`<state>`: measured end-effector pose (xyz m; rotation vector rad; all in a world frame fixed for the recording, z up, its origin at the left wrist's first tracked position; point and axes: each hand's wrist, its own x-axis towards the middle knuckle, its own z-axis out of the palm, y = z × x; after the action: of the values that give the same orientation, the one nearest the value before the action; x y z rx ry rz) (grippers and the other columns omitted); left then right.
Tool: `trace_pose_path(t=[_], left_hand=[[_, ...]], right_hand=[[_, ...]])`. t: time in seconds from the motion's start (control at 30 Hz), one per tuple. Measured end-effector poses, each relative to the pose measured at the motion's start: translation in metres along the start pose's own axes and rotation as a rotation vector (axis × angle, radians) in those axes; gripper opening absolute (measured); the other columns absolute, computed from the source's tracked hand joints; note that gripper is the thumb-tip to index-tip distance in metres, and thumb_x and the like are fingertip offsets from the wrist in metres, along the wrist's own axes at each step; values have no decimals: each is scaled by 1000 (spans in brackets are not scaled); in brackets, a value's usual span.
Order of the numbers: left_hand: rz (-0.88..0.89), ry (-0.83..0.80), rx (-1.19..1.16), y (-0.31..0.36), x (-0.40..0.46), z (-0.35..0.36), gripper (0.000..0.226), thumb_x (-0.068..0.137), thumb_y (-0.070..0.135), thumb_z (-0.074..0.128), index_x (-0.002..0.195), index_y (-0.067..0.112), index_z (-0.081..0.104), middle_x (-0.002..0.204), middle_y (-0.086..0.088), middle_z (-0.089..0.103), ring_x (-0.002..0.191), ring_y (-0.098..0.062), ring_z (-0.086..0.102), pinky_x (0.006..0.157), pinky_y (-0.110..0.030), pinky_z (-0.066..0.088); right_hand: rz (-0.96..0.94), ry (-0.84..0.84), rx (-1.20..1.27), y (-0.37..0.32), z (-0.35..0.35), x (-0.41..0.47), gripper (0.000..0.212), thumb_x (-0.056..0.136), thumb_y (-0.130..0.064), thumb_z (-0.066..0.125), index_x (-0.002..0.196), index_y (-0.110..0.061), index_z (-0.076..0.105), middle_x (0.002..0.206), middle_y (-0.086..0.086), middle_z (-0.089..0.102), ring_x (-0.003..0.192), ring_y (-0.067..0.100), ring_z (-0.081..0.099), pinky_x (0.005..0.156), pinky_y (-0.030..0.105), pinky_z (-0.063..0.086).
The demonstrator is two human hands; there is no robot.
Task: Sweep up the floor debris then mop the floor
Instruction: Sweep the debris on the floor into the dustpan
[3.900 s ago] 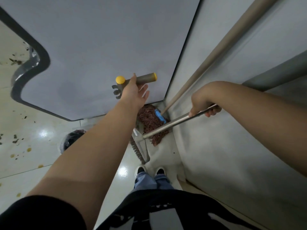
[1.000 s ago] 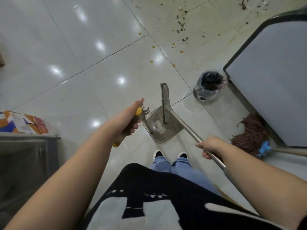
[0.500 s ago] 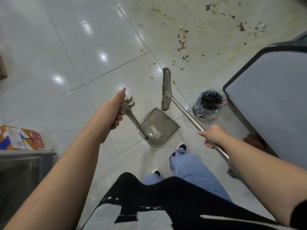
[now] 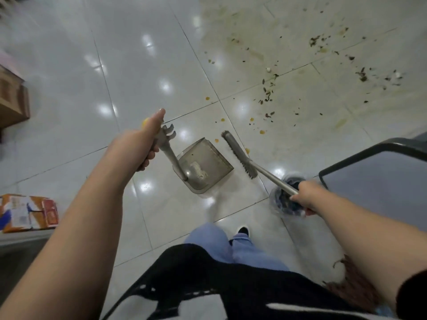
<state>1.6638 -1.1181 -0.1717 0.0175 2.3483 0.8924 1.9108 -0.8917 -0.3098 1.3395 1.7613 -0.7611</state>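
1. Debris [image 4: 268, 95] lies scattered on the floor [image 4: 138, 65], across the stained tiles ahead of the dustpan [image 4: 204, 168].
2. Left hand [image 4: 141, 144] has its grip closed round the dustpan's handle.
3. Right hand [image 4: 306, 196] grips the broom [image 4: 240, 157] by its metal pole, the bristle head just beside the dustpan.
4. A lined bin [image 4: 286, 202] stands under the right hand, near the desk [image 4: 379, 181] corner.

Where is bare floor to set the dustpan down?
Clean tiles lie left of the dustpan, toward the cardboard boxes. It is crowded right of the broom: debris, the bin and the table.
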Motion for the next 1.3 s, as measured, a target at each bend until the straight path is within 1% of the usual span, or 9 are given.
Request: trace_pose_path(t=[0.13, 0.23, 0.37, 0.5, 0.77, 0.87, 1.0, 1.17, 1.3], left_hand=[[-16, 74, -64, 23, 41, 8, 72, 57, 83, 42, 63, 13, 56, 60, -3, 50, 50, -20, 43, 54, -28, 37], [-55, 103, -76, 42, 78, 10, 69, 63, 80, 43, 62, 12, 54, 61, -4, 50, 50, -21, 42, 53, -29, 37], [-27, 85, -14, 67, 132, 7, 68, 65, 79, 43, 60, 12, 54, 59, -4, 52, 50, -22, 43, 57, -29, 39], [13, 104, 121, 92, 169, -6, 74, 64, 81, 33, 57, 10, 53, 53, -3, 53, 49, -23, 48, 59, -32, 41], [0, 152, 177, 138, 232, -25, 78, 66, 82, 28, 55, 9, 55, 50, -2, 55, 47, -22, 52, 57, -31, 44], [19, 150, 249, 148, 244, -22, 79, 67, 84, 26, 54, 11, 56, 50, -1, 58, 48, -20, 55, 61, -32, 45], [-19, 183, 221, 160, 252, -21, 80, 65, 85, 24, 54, 12, 57, 50, 1, 58, 49, -19, 56, 63, -32, 45], [-104, 272, 246, 186, 261, -19, 82, 66, 83, 21, 54, 10, 57, 49, 1, 56, 49, -19, 56, 60, -30, 42], [-120, 279, 287, 205, 274, -2, 78, 73, 80, 23, 53, 12, 56, 48, 2, 56, 50, -18, 56, 57, -29, 40]], right_hand=[[-71, 3, -21, -22, -39, 30, 18, 91, -20, 59, 101, -5, 62, 74, 11, 63, 62, 24, 64, 49, 19, 45], [-59, -16, 9, -44, -64, 52, 26, 95, -25, 54, 83, -2, 51, 63, 11, 53, 43, 20, 52, 38, 21, 40], [-63, 81, 32, -85, -103, 83, 29, 95, -30, 54, 82, -5, 51, 77, 11, 58, 64, 24, 58, 52, 22, 40], [-35, 21, 22, -122, -141, 104, 34, 95, -27, 55, 72, -5, 44, 64, 13, 51, 47, 22, 52, 44, 25, 44], [94, -168, 94, -209, -200, 139, 28, 95, -24, 54, 99, 2, 44, 66, 16, 49, 50, 22, 49, 46, 29, 43], [78, -150, 22, -231, -216, 157, 27, 98, -25, 48, 100, 1, 43, 62, 15, 45, 48, 21, 42, 44, 29, 36], [-1, -161, -66, -239, -237, 181, 34, 99, -31, 45, 95, 3, 48, 59, 14, 50, 48, 22, 45, 51, 30, 41], [-27, -224, -136, -255, -281, 215, 48, 96, -43, 44, 116, 1, 43, 75, 24, 59, 54, 29, 56, 53, 32, 49], [-87, -231, -202, -279, -301, 237, 38, 99, -34, 42, 114, 1, 43, 65, 15, 49, 49, 22, 44, 45, 26, 39]])
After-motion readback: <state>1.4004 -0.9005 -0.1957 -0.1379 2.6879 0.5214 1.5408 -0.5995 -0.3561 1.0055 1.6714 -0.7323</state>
